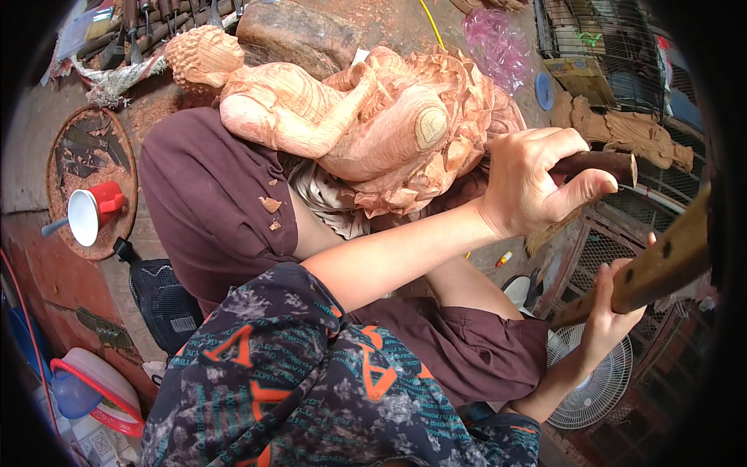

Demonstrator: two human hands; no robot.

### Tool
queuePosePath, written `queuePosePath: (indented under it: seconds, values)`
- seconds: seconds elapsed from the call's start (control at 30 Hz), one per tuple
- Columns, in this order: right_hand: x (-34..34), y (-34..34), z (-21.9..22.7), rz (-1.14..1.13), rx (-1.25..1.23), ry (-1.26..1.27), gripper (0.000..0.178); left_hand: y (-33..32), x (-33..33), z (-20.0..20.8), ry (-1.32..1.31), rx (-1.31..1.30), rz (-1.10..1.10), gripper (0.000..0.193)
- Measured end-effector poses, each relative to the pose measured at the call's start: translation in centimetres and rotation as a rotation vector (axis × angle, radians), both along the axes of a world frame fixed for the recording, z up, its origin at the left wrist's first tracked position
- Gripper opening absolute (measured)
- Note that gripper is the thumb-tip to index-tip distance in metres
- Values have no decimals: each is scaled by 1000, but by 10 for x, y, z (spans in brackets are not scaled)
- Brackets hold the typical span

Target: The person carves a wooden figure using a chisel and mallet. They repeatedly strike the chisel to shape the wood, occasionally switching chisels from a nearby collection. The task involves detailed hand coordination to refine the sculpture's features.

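A carved wooden figure lies on its side across my lap, its curly-haired head to the left and a leafy, rough-cut base to the right. My left hand is closed around a dark round wooden tool handle, likely a chisel's, beside the base; its blade end is hidden behind the hand and carving. Further right, my right hand grips a long, thick wooden mallet with dark marks along its side. The mallet is raised, apart from the tool handle, and its far end runs out at the dark picture rim.
Several carving chisels lie at the upper left, near a wood block. A round tray with a red-and-white mug is at left. A fan stands lower right; a carved wood piece lies upper right.
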State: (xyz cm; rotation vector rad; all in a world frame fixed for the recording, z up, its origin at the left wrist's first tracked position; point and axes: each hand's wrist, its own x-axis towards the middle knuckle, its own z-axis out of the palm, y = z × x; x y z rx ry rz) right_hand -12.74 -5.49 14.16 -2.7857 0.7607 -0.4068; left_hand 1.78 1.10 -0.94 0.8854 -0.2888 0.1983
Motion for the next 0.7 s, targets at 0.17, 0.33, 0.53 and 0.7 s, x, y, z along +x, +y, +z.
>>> queuePosePath:
  seconds: [0.17, 0.33, 0.53, 0.7]
  values:
    - [-7, -7, -5, 53, -210, 120, 58, 4, -2, 3, -117, 70, 8, 38]
    - [-22, 7, 1, 52, 33, -173, 61, 0, -30, 21, -406, 64, -137, 43]
    - [-34, 13, -3, -6, 35, -178, 67, -3, -28, 6, -391, 138, -175, 44]
    - [-31, 16, -2, -18, -38, -220, 66, 3, -26, 5, -406, 126, -256, 45]
